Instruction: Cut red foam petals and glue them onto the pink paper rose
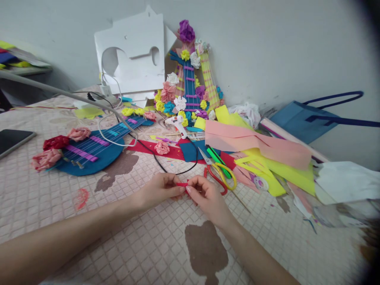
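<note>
Between my fingertips is a small piece of red material (182,184), perhaps a folded strip; most of it is hidden. My left hand (162,190) pinches its left end, and my right hand (206,195) pinches the other, the two hands nearly touching. Just beyond them lie a red strip (142,147) and a pink paper flower (162,148). Close to my right hand are scissors (222,174) with yellow and red handles, and a green cutter (218,160). To the left rests a blue guitar-shaped craft (89,158) bearing red and pink flowers.
A white glue gun (177,126) stands behind, its black cord looping near my hands. Pink sheets (255,142) and yellow sheets (293,174) pile at right. Flowered guitar crafts (190,87) and white foam board (133,51) lean on the wall. A phone (14,140) lies far left.
</note>
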Tool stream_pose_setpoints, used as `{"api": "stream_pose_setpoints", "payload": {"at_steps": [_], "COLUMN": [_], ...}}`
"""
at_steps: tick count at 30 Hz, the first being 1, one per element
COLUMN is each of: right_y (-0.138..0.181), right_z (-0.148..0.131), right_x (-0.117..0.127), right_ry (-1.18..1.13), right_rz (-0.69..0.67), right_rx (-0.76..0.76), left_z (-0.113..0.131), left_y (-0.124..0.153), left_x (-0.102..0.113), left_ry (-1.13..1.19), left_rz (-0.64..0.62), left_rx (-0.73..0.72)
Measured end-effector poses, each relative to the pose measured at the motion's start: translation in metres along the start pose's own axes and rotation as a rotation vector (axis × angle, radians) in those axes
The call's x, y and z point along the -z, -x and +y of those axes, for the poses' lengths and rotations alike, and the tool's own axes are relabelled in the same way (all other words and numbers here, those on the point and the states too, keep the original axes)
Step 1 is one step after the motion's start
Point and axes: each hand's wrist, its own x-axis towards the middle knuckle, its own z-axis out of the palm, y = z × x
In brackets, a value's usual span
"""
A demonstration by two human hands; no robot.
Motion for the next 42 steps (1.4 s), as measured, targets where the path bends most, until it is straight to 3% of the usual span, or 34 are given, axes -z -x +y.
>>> {"api": "stream_pose_setpoints", "payload": {"at_steps": [42], "right_y": [-0.0027], "right_z": [0.0027], "right_x": [0.002], "right_ry": [-0.07], "right_rz": [0.024], "right_rx": [-0.009], "left_z": [0.0009], "left_y": [0.0024], "left_x": [-0.0006], "left_ry": [0.071], "left_rz": [-0.051], "left_rx": [0.018]}}
